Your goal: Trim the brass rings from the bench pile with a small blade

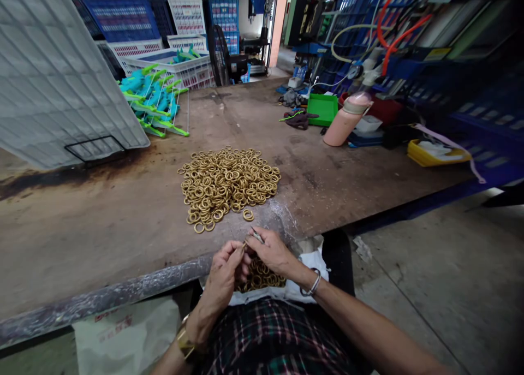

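My left hand [228, 266] pinches a small brass-coloured ring [244, 245], seen nearly edge-on, above my lap. My right hand [270, 250] is closed around a small pointed metal tool [256, 234], and its fingertips meet the ring. Whether the tool is a knife or a scraper is too small to tell. Under both hands, more rings [262, 277] lie on white cloth or plastic in my lap. In front of me a wide pile of brass-coloured rings [229, 181] covers part of the table, and a pair of rings [248, 215] lies just off its near edge.
The wooden table [123, 227] ends just before my lap. At left are a grey-white panel [69, 64] and turquoise-and-green parts [153, 99]. At right stand a pink spray bottle [346, 121], a green tray [322, 110] and a yellow tray [434, 154]. A fan [223, 55] stands behind.
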### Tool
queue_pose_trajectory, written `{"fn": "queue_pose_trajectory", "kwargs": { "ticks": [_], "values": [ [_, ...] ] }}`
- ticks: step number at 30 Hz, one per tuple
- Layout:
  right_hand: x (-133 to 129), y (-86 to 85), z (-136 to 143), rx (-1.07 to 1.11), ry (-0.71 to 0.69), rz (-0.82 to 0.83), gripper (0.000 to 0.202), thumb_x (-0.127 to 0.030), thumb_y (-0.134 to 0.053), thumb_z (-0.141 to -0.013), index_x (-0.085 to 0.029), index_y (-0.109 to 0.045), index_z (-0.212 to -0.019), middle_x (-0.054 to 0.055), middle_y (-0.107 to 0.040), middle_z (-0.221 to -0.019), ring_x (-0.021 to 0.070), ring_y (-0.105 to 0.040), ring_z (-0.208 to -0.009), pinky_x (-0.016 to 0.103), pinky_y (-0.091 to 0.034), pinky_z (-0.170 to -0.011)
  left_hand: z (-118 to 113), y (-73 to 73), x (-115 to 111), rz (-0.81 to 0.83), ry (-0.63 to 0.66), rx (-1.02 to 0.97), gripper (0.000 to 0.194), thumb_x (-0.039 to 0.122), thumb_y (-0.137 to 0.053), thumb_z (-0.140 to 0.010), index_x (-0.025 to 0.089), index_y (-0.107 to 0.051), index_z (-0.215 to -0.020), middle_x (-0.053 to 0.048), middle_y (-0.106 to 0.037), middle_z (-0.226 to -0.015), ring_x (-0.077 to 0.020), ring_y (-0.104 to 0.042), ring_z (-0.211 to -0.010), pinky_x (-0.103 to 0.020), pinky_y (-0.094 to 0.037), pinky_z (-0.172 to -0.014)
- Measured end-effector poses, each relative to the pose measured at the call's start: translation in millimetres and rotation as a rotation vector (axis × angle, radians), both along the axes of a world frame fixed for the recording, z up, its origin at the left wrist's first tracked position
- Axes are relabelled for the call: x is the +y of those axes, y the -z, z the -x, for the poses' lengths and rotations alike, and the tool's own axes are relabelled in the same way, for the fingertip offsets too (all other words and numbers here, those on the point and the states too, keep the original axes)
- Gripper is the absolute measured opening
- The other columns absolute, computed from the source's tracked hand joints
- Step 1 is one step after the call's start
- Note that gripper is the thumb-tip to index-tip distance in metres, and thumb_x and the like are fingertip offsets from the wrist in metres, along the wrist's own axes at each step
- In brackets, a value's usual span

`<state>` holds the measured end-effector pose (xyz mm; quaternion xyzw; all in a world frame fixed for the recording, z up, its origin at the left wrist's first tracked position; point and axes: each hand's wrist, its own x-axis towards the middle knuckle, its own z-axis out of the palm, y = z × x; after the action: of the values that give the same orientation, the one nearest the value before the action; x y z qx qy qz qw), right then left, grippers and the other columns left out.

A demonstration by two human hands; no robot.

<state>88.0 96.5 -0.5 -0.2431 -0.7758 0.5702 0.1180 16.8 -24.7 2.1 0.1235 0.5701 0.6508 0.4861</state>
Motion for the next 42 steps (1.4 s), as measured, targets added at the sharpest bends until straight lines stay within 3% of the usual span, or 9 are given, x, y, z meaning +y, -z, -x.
{"fn": "queue_pose_trajectory", "kwargs": {
  "ticks": [4,8,13,24,32,36,39,42],
  "values": [
    [2,-0.5,-2,-0.036,0.018,-0.154,0.019,-0.024,-0.037,-0.082,-0.018,-0.050,-0.070,-0.003,-0.051,-0.059,0.0101,-0.045,-0.055,0.021,-0.032,-0.055,0,1.4,1,-0.014,-0.045,-0.022,0.028,0.043,-0.059,-0.073,0.017,-0.051,-0.075,0.003,-0.053,-0.062,-0.0057,-0.044,-0.046,-0.018,-0.035,-0.042],
    [-1,6.8,-10,-0.089,-0.153,-0.441,0.015,-0.013,-0.039,-0.076,-0.019,-0.052,-0.075,-0.001,-0.053,-0.064,0.0115,-0.046,-0.057,0.023,-0.030,-0.057,0,3.2,2,0.008,-0.053,0.043,0.029,0.045,-0.057,-0.074,0.016,-0.051,-0.075,0.003,-0.054,-0.063,-0.0061,-0.046,-0.047,-0.018,-0.036,-0.043],
    [-6,12.3,-11,-0.198,-0.239,-0.607,0.019,-0.009,-0.041,-0.071,-0.019,-0.052,-0.083,0.002,-0.059,-0.072,0.0137,-0.051,-0.066,0.024,-0.029,-0.060,0,4.4,1,0.052,-0.053,0.119,0.029,0.046,-0.055,-0.075,0.017,-0.050,-0.077,0.003,-0.054,-0.063,-0.0068,-0.047,-0.048,-0.018,-0.038,-0.043],
    [-9,8.0,-9,-0.318,-0.270,-0.734,0.018,-0.013,-0.037,-0.081,-0.016,-0.050,-0.094,0.005,-0.062,-0.079,0.0152,-0.057,-0.072,0.025,-0.030,-0.059,-1,-0.4,3,0.098,-0.073,0.204,0.029,0.047,-0.054,-0.073,0.018,-0.048,-0.072,0.003,-0.055,-0.060,-0.0082,-0.048,-0.047,-0.019,-0.039,-0.043],
    [-12,2.1,-6,-0.428,-0.284,-0.752,0.021,-0.014,-0.039,-0.080,-0.016,-0.050,-0.098,0.008,-0.065,-0.082,0.0174,-0.060,-0.073,0.025,-0.032,-0.059,0,3.8,4,0.055,-0.105,0.319,0.029,0.046,-0.055,-0.073,0.018,-0.048,-0.067,0.003,-0.054,-0.058,-0.0089,-0.048,-0.047,-0.020,-0.039,-0.045],
    [-4,-1.8,-2,-0.509,-0.273,-0.753,0.024,-0.014,-0.038,-0.080,-0.015,-0.052,-0.099,0.009,-0.066,-0.080,0.0184,-0.060,-0.070,0.025,-0.033,-0.058,-3,-2.8,-3,0.007,-0.076,0.342,0.028,0.042,-0.057,-0.074,0.017,-0.051,-0.065,0.002,-0.055,-0.058,-0.0086,-0.048,-0.048,-0.021,-0.040,-0.048],
    [9,-2.4,2,-0.540,-0.189,-0.772,0.027,-0.012,-0.037,-0.079,-0.013,-0.052,-0.102,0.010,-0.065,-0.080,0.0185,-0.060,-0.070,0.026,-0.034,-0.059,-6,-11.4,-7,-0.068,-0.009,0.226,0.026,0.039,-0.058,-0.076,0.016,-0.054,-0.067,0.001,-0.057,-0.061,-0.0089,-0.051,-0.052,-0.022,-0.043,-0.052],
    [19,-0.8,9,-0.481,-0.079,-0.786,0.026,-0.011,-0.038,-0.079,-0.015,-0.051,-0.101,0.008,-0.065,-0.087,0.0176,-0.059,-0.076,0.025,-0.035,-0.063,-6,-12.7,-5,-0.129,-0.036,-0.041,0.024,0.039,-0.059,-0.076,0.016,-0.054,-0.071,-0.002,-0.060,-0.069,-0.0102,-0.054,-0.055,-0.023,-0.044,-0.050]
  ]
}}
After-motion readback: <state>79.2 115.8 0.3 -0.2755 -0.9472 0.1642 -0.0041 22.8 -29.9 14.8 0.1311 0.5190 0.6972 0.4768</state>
